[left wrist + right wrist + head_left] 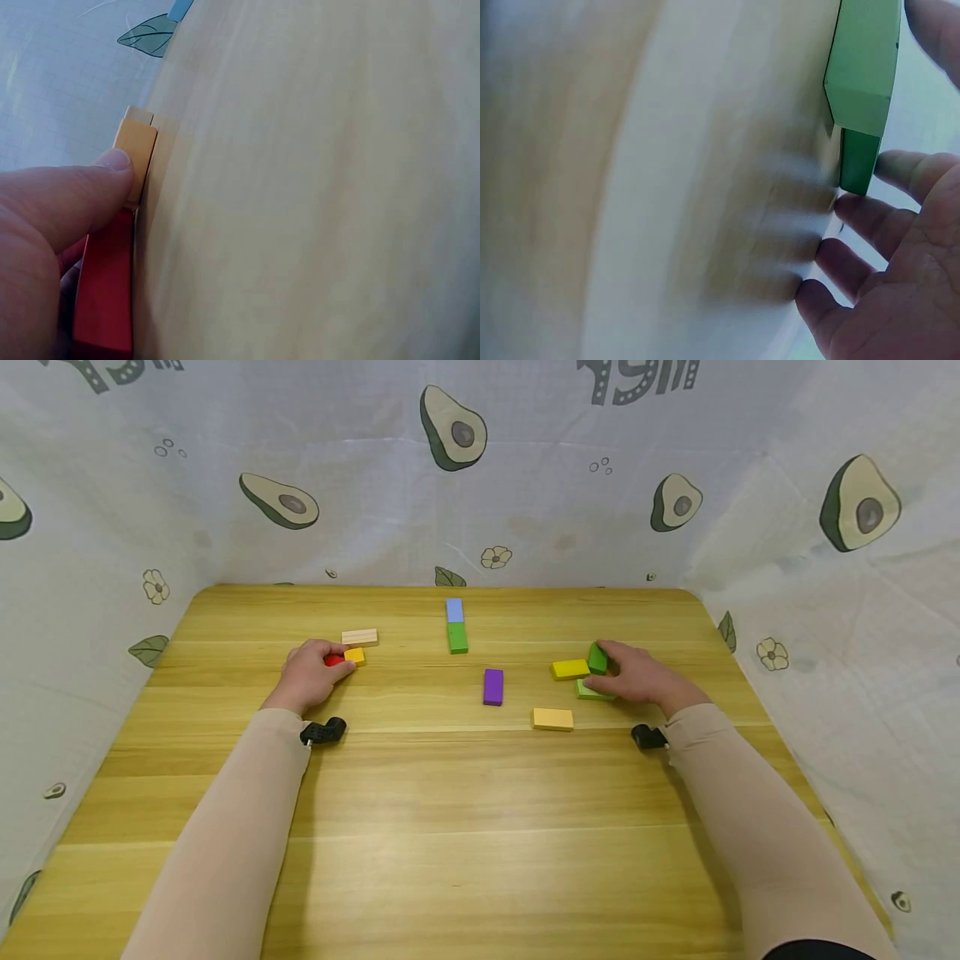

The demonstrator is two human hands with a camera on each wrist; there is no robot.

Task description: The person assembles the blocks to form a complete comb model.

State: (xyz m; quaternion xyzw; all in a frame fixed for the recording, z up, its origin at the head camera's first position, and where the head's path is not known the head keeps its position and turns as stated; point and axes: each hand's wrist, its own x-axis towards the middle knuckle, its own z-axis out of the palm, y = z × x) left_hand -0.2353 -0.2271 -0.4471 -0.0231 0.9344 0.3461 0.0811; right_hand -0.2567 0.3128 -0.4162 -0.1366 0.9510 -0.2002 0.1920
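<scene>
At the left, my left hand (pixel 305 677) pinches a yellow-orange block (pixel 355 657); in the left wrist view its thumb (pixel 112 161) presses that block's side. A red block (pixel 105 285) lies under the same hand, end to end with the orange one. Across the table, my right hand (pixel 637 675) has its index finger and thumb about a dark green block (pixel 597 658). The index fingertip (pixel 889 163) touches that block, and the thumb overlaps a light green block (pixel 594 691) just in front. The right hand's other fingers are spread. A yellow block (pixel 570 670) adjoins the dark green one.
A pale wood block (pixel 360 637) lies just beyond the left hand. Blue (pixel 454 610) and green (pixel 457 638) blocks form a line at the back centre. A purple block (pixel 492 687) and a tan block (pixel 552 719) lie between the hands. Avocado-print cloth (pixel 495 502) surrounds the table.
</scene>
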